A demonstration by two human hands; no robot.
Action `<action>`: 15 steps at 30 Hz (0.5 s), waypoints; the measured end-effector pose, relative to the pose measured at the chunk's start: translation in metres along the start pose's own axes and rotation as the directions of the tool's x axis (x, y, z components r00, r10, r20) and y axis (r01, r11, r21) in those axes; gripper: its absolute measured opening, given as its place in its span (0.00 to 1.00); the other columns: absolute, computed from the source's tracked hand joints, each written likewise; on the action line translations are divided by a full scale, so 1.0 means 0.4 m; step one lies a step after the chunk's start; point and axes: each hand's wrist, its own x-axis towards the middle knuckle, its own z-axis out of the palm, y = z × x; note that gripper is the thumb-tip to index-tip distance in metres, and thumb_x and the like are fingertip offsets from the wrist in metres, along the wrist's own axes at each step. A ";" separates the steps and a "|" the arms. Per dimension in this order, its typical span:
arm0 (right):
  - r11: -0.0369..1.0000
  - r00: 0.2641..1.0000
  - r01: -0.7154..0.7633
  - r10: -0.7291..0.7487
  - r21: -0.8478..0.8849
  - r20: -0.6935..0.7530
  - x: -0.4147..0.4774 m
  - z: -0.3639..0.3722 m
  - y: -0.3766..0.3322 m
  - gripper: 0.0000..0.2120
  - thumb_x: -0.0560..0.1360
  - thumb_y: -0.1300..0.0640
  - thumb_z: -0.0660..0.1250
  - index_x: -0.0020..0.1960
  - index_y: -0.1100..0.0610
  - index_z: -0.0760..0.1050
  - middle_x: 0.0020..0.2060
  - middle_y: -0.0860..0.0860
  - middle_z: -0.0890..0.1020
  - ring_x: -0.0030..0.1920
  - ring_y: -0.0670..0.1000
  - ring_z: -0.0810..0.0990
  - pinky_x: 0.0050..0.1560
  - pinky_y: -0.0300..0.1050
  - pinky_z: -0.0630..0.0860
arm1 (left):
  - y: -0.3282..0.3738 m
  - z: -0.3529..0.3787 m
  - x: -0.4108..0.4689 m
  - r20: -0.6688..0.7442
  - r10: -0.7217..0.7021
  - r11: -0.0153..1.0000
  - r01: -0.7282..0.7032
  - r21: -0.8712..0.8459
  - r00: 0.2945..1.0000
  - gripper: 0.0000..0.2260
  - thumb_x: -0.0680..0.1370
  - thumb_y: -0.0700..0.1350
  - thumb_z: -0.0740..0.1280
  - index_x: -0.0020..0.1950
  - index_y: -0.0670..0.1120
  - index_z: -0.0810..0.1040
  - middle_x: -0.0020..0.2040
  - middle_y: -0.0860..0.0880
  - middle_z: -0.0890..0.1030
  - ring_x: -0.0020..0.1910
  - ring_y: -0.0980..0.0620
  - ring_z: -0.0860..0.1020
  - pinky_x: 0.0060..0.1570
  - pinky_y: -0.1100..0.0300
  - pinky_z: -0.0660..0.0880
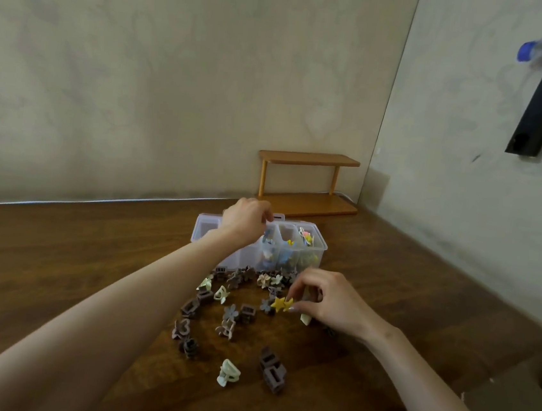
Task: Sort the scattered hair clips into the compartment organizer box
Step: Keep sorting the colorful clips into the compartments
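Head view. Pinched narrowly in the right grip [333, 304], between thumb and forefinger: yellow star clip [281, 304], at the worktop [56, 266] middle, among the scattered clips [273, 374]. Poised over the organizer box [320, 248], toward the far edge: left grip [244, 221], fingers curled downward; cannot tell whether holding anything. Judged light, rigid plastic, smooth, probably spring-loaded. Take hold across the body or at the rear tabs; avoid loading the thin star points. No legible brand, label or writing.
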 end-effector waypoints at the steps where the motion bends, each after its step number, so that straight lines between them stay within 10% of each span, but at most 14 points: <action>1: 1.000 1.000 0.006 -0.006 -0.001 -0.001 0.000 -0.001 0.000 0.06 0.69 0.55 0.74 0.45 0.49 0.79 0.44 0.41 0.78 0.47 0.41 0.77 0.49 0.42 0.76 | -0.007 0.006 0.007 0.014 0.003 1.000 -0.003 0.002 1.000 0.12 0.75 0.37 0.63 0.54 0.50 0.78 0.52 0.51 0.80 0.53 0.50 0.77 0.49 0.49 0.77; 15: 1.000 0.964 -0.030 0.029 -0.001 -0.265 0.133 -0.039 -0.022 0.04 0.72 0.59 0.70 0.44 0.51 0.78 0.39 0.41 0.78 0.39 0.41 0.76 0.39 0.35 0.70 | -0.138 -0.054 -0.206 -0.170 0.054 0.993 -0.071 -0.097 0.984 0.06 0.76 0.42 0.66 0.52 0.48 0.77 0.50 0.52 0.76 0.50 0.55 0.72 0.43 0.66 0.67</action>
